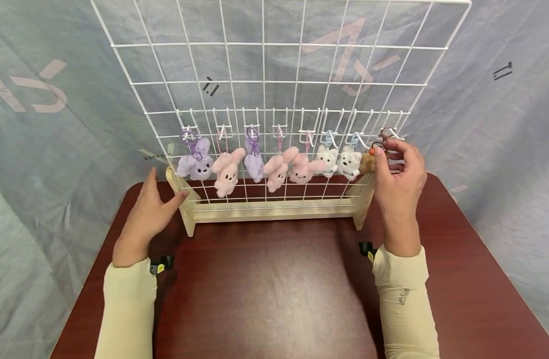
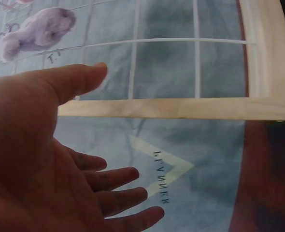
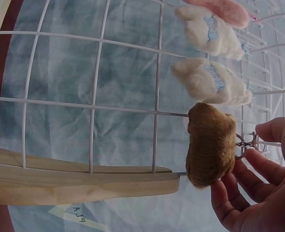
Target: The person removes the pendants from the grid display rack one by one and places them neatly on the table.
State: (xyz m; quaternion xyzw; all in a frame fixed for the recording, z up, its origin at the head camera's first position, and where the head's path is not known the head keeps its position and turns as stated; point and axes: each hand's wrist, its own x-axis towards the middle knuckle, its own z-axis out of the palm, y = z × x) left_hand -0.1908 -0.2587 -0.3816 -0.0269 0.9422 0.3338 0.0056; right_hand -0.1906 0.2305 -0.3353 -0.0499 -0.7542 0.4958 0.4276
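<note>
At the rack's right end, my right hand (image 1: 402, 169) pinches a brown plush keychain (image 1: 367, 162) by its strap and ring, right at a white hook (image 1: 393, 133). In the right wrist view, the thumb and fingertips are around the dark metal ring (image 3: 246, 141) above the furry brown body (image 3: 210, 145). My left hand (image 1: 150, 212) is spread beside the left wooden foot (image 1: 186, 204) and holds nothing. Nearest to it hangs a lilac plush keychain (image 1: 198, 167). Next to the brown one, two white plush keychains (image 1: 348, 162) hang on hooks.
A white wire grid (image 1: 264, 65) stands upright in a wooden base (image 1: 274, 210) on the dark red table (image 1: 265, 289). Pink plush keychains (image 1: 227, 174) and another lilac one (image 1: 255, 166) hang along the hook row. Grey cloth (image 1: 36, 199) surrounds the table.
</note>
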